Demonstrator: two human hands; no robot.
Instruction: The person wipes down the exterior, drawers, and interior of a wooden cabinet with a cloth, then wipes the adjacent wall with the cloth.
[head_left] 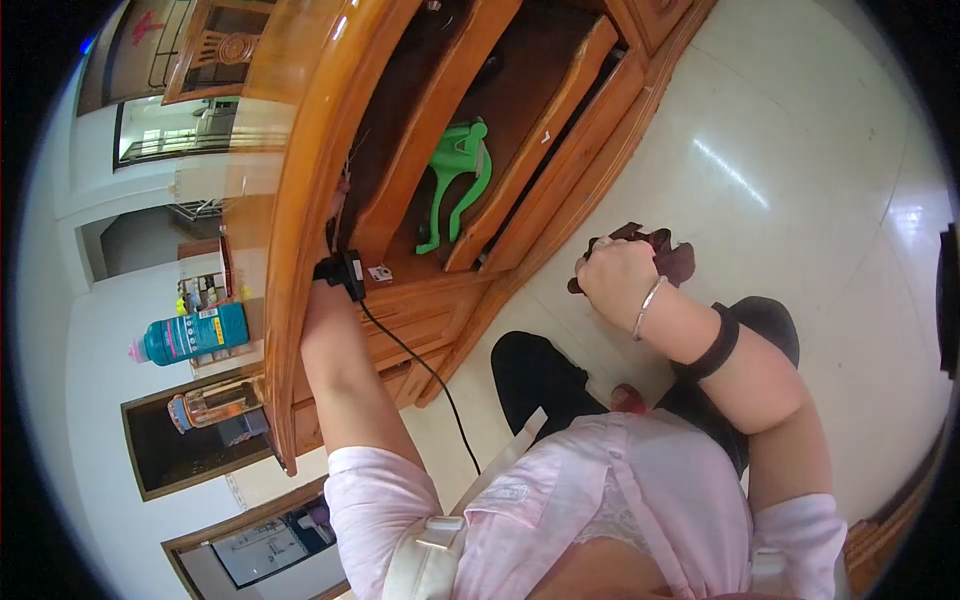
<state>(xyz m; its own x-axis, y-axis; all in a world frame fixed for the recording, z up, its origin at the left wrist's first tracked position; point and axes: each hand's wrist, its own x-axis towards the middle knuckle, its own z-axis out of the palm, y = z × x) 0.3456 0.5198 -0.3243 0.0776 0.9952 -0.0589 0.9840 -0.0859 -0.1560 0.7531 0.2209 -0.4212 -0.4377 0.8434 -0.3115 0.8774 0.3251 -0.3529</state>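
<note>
A teal bottle [197, 335] and a lidded clear jar [215, 403] with something amber inside stand on the wooden cabinet [310, 150], while a black cable [425, 368] trails from beside the left wrist. The left arm reaches into the cabinet, its hand [338, 205] mostly hidden so its grip cannot be told; the right hand [617, 275] is lowered over the floor, fingers closed on a crumpled dark maroon item [672, 257]. An open cabinet compartment contains a green two-handled tool [457, 170].

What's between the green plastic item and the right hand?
The head view shows a wooden divider, the cabinet's base, then a sliver of floor before the right hand.
</note>
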